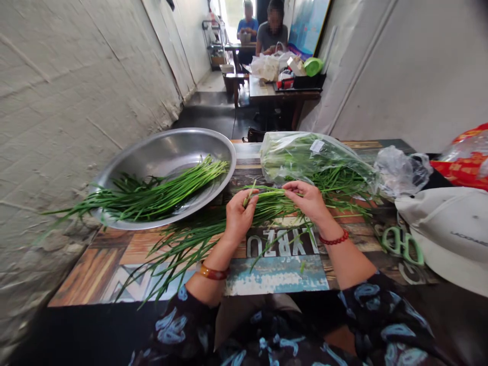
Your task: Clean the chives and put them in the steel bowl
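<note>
My left hand [241, 214] is closed around a few garlic chives, their pale ends sticking up between thumb and fingers and the green leaves trailing toward the lower left. My right hand [309, 201] is beside it over a loose pile of garlic chives [272, 204] on the table. Its thumb and fingers are drawn together in a pinch; what is between them is too small to tell. To the left, a wide metal basin [168, 140] holds a bundle of chives [179, 190] with leaves hanging over its rim. Behind my right hand lies a clear plastic bag [293, 147] of more chives.
Green-handled scissors [402, 244] and a white cap [450, 223] lie at the right, near a crumpled plastic bag [398, 168] and a red package [465, 162]. A brick wall [76, 91] runs along the left. Two people sit farther back at other tables.
</note>
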The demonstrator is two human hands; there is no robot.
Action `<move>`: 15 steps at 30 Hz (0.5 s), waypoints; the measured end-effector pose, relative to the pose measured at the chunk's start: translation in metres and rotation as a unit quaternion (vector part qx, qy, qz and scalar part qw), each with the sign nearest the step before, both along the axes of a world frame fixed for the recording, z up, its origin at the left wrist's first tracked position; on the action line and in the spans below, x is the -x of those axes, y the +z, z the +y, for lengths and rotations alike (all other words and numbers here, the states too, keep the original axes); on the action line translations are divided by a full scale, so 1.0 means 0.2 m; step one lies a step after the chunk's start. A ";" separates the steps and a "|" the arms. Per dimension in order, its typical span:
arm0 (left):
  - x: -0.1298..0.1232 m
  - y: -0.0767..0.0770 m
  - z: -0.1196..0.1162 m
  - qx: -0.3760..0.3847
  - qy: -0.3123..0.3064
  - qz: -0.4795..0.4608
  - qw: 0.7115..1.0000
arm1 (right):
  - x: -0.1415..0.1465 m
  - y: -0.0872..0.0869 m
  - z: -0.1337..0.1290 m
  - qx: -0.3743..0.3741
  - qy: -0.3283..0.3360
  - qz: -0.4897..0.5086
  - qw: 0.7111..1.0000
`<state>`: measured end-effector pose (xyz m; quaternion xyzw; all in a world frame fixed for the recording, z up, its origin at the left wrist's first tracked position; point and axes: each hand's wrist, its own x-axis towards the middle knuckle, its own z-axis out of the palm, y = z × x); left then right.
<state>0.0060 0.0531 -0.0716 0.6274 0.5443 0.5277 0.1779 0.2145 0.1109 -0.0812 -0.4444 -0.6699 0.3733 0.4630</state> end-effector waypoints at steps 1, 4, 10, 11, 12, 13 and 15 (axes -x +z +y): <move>0.00 -0.01 0.01 -0.008 0.000 0.012 1.000 | 0.01 0.01 -0.01 0.013 0.015 0.021 1.000; 0.00 -0.04 0.02 -0.008 0.000 0.049 0.999 | 0.02 0.04 -0.04 0.024 0.061 0.058 0.996; -0.01 0.02 -0.01 0.012 0.021 0.022 0.999 | 0.00 0.10 -0.06 0.044 0.064 0.117 0.990; 0.00 0.04 -0.02 0.012 0.040 0.003 0.999 | -0.02 0.11 -0.06 0.053 0.042 0.144 0.987; 0.01 0.06 -0.03 0.014 0.062 -0.022 0.998 | -0.03 0.11 -0.04 0.064 0.019 0.178 0.982; 0.02 0.08 -0.04 0.020 0.084 -0.053 0.995 | -0.04 0.11 -0.03 0.079 -0.002 0.218 0.973; 0.04 0.10 -0.04 0.056 0.093 -0.124 0.986 | -0.07 0.10 -0.01 0.120 -0.023 0.298 0.947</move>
